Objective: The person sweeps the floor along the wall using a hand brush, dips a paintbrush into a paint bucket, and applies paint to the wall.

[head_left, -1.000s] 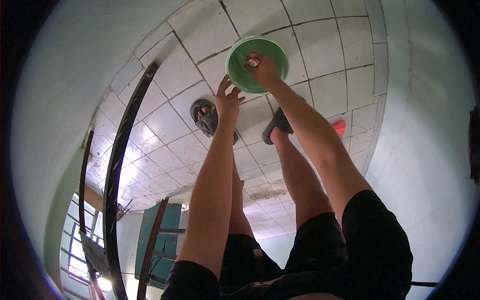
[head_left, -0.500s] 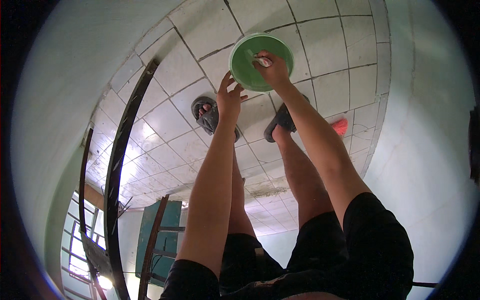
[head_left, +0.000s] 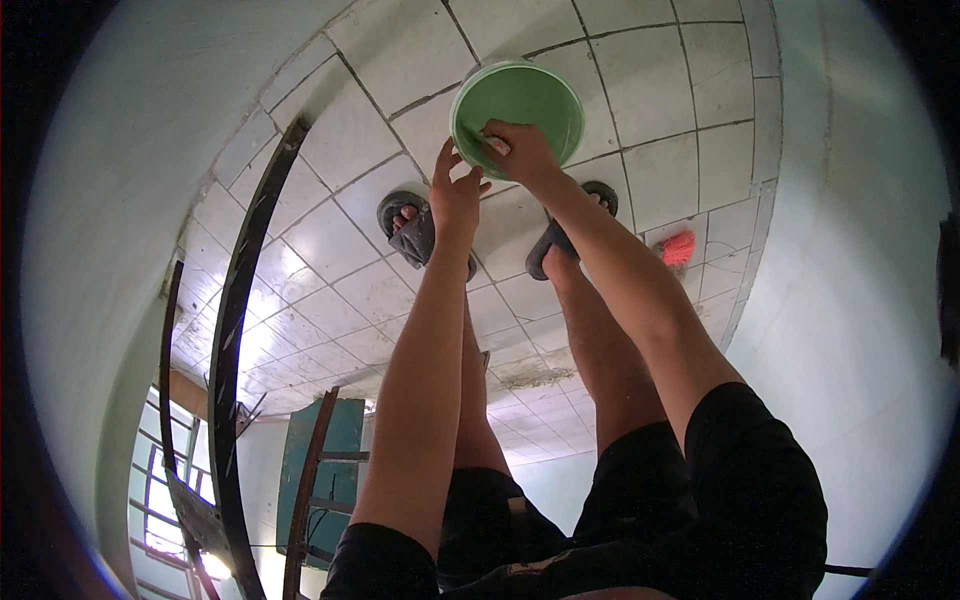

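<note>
A round green bucket (head_left: 545, 100) with a pale rim stands on the tiled floor in front of my feet. My left hand (head_left: 456, 200) grips its near left rim, fingers bent around the edge. Over the bucket's near inner wall is my right hand (head_left: 525, 155), closed around a small white-and-red thing (head_left: 497, 146). Its kind is hard to tell, as my fingers cover much of it. The part of the bucket's inside below that hand is hidden.
My feet in dark slippers (head_left: 412, 236) are set apart just behind the bucket. A red bristly thing (head_left: 678, 248) lies on the floor to the right. Dark metal rails (head_left: 235, 300) rise at the left, near a teal panel (head_left: 345, 420). Pale walls (head_left: 860, 260) close in the sides.
My right hand has moved left and toward me inside the bucket, carrying the white-and-red thing toward the near left wall. My left hand stays at the rim.
</note>
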Demonstrator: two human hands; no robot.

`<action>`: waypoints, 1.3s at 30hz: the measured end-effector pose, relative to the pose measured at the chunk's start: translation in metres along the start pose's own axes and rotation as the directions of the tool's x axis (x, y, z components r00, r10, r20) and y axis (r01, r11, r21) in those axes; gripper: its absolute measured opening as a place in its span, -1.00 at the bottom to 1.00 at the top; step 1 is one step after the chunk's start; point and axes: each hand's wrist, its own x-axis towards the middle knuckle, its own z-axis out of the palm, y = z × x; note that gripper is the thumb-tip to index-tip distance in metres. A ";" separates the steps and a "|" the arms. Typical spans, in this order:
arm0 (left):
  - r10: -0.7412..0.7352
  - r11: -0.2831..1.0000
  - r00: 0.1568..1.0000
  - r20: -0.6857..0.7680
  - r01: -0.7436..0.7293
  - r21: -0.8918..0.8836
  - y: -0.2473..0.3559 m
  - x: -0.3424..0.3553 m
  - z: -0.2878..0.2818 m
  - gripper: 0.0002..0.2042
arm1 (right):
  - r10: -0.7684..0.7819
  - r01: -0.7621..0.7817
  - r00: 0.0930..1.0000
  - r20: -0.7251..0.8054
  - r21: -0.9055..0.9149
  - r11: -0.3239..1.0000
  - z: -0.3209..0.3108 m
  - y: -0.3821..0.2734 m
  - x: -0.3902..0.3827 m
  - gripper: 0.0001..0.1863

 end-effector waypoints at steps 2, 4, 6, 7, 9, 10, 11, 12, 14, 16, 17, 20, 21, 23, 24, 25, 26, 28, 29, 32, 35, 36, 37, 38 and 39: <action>0.011 1.000 1.000 -0.005 -0.011 0.025 -0.002 0.000 -0.001 -0.45 | -0.049 0.049 0.999 0.001 -0.003 0.999 0.002 -0.001 0.000 -0.79; 0.023 0.999 1.000 0.000 -0.023 -0.028 -0.003 0.001 -0.003 -0.45 | -0.093 0.097 0.994 -0.066 0.071 0.993 0.001 0.002 0.002 -0.79; 0.024 1.000 1.000 0.005 -0.024 -0.004 -0.005 0.002 -0.003 -0.44 | -0.103 0.117 0.989 -0.109 0.135 0.984 -0.004 0.006 0.006 -0.80; 0.025 0.999 1.000 0.004 -0.025 0.022 -0.005 0.003 -0.002 -0.44 | -0.063 0.076 0.994 -0.086 0.147 0.986 -0.007 0.009 0.008 -0.80; 0.025 0.999 1.000 -0.006 -0.025 0.045 -0.006 0.003 -0.001 -0.43 | -0.023 0.033 0.998 -0.061 0.158 0.987 -0.012 0.011 0.010 -0.80; 0.028 0.997 0.999 -0.018 -0.027 0.069 -0.006 0.003 -0.001 -0.43 | -0.021 0.035 0.996 -0.091 0.151 0.988 -0.013 0.012 0.011 -0.79; 0.030 0.997 0.999 -0.018 -0.028 0.068 -0.007 0.003 -0.001 -0.43 | 0.017 -0.001 0.994 -0.110 0.137 0.991 -0.013 0.011 0.010 -0.77; 0.026 0.999 0.999 -0.022 -0.025 0.045 -0.007 0.003 -0.001 -0.43 | -0.021 0.038 0.992 -0.122 0.142 0.989 -0.013 0.010 0.009 -0.77; 0.021 1.000 0.999 -0.025 -0.021 0.019 -0.008 0.003 -0.001 -0.43 | 0.015 -0.009 0.996 -0.088 0.065 0.998 -0.009 0.006 0.006 -0.75; 0.010 1.000 1.000 -0.028 -0.010 -0.012 -0.009 0.004 -0.002 -0.44 | -0.023 0.037 0.994 -0.111 0.119 0.992 -0.007 0.003 0.003 -0.76; 0.012 1.000 0.999 -0.030 -0.012 -0.010 -0.008 0.004 -0.003 -0.44 | 0.006 0.010 0.995 -0.098 0.161 0.987 -0.007 0.001 0.003 -0.76; 0.015 1.000 1.000 -0.001 -0.015 -0.004 -0.006 0.004 -0.002 -0.44 | 0.006 0.011 0.995 -0.097 0.173 0.985 -0.013 0.002 0.007 -0.76; -0.005 0.999 1.000 -0.003 0.005 -0.040 -0.005 0.003 -0.001 -0.45 | -0.039 0.061 0.992 -0.116 0.186 0.981 -0.017 0.003 0.010 -0.76; -0.015 0.997 1.000 -0.002 0.015 -0.073 -0.002 0.005 -0.001 -0.45 | 0.043 -0.041 0.999 -0.017 0.118 0.992 -0.023 0.004 0.016 -0.77; -0.017 0.996 1.000 0.007 0.018 -0.088 -0.001 0.004 -0.001 -0.45 | -0.010 0.015 0.999 -0.036 0.141 0.990 -0.024 0.004 0.018 -0.77; -0.025 0.994 1.000 0.015 0.026 -0.105 0.000 0.003 -0.001 -0.45 | 0.064 -0.061 0.998 -0.021 0.111 0.992 -0.024 0.004 0.019 -0.76; -0.027 0.993 1.000 0.016 0.028 -0.111 0.000 0.002 0.000 -0.45 | 0.152 -0.150 0.988 -0.025 0.070 0.986 -0.023 0.004 0.019 -0.74; -0.031 0.994 1.000 0.002 0.031 -0.104 0.000 0.002 0.000 -0.44 | 0.091 -0.088 0.995 -0.037 0.081 0.993 -0.018 0.004 0.018 -0.75; -0.028 0.994 1.000 0.006 0.028 -0.107 0.000 0.003 0.000 -0.44 | 0.080 -0.077 0.996 -0.033 0.086 0.993 -0.014 0.004 0.017 -0.75; -0.057 0.998 0.998 0.005 0.057 -0.027 -0.002 0.003 -0.001 -0.42 | 0.064 -0.068 0.998 0.023 0.200 0.977 -0.011 0.007 0.015 -0.77; -0.006 0.994 1.000 0.015 0.007 -0.107 -0.004 0.005 -0.002 -0.41 | 0.050 -0.048 0.998 -0.041 0.048 0.998 -0.019 0.012 0.015 -0.77; 0.013 0.999 1.000 0.020 -0.012 -0.046 -0.004 0.004 -0.003 -0.41 | -0.003 0.005 0.999 -0.038 0.073 0.997 -0.023 0.013 0.015 -0.77; 0.027 0.999 0.999 0.025 -0.028 0.017 -0.004 0.003 -0.004 -0.41 | -0.015 0.027 0.996 -0.086 0.144 0.989 -0.028 0.012 0.014 -0.77; 0.029 0.999 0.999 0.022 -0.029 0.014 -0.004 0.003 -0.005 -0.41 | 0.047 -0.028 0.994 -0.095 0.193 0.981 -0.032 0.011 0.013 -0.77; 0.023 0.999 0.999 0.022 -0.024 0.047 -0.004 0.003 -0.005 -0.41 | -0.029 0.057 0.991 -0.134 0.210 0.976 -0.036 0.009 0.011 -0.77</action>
